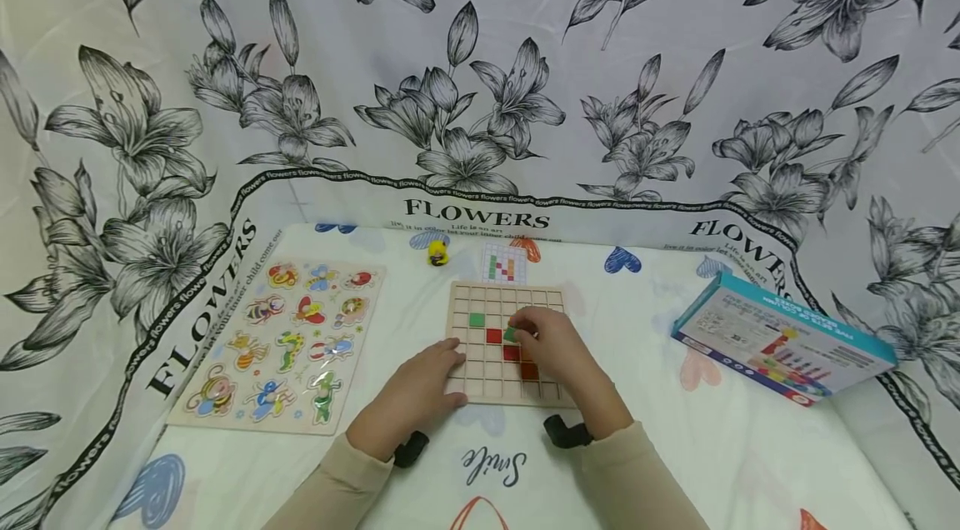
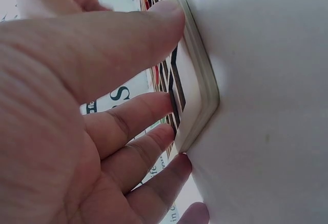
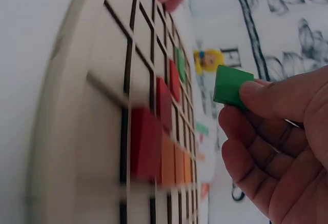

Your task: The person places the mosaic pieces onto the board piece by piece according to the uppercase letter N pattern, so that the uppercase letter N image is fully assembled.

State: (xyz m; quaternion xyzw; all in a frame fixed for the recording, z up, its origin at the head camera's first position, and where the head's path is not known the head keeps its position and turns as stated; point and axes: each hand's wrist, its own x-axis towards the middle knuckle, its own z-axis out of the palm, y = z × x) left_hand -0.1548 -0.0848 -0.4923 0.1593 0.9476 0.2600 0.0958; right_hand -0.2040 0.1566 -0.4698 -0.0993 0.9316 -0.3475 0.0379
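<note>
A square wooden grid board (image 1: pixel 471 380) lies on the cloth, with a green tile (image 1: pixel 477 320) and several red tiles (image 1: pixel 493 336) in a diagonal run; orange tiles (image 3: pixel 179 165) stand in a row in the right wrist view. My right hand (image 1: pixel 551 347) pinches a green square tile (image 3: pixel 228 85) between thumb and fingers, over the board's right half. At the board's left side, my left hand (image 1: pixel 420 392) rests with spread fingers; its thumb and fingertips touch the edge and top near a corner (image 2: pixel 205 101). Part of the board's right half is hidden under my right hand.
Behind the board lies a small pattern card (image 1: pixel 504 263), with a yellow toy figure (image 1: pixel 437 252) to its left. An insect puzzle board (image 1: pixel 288 347) lies on the left. On the right is a blue-edged toy box (image 1: pixel 780 338). A flower-print curtain (image 1: pixel 480 97) hangs behind.
</note>
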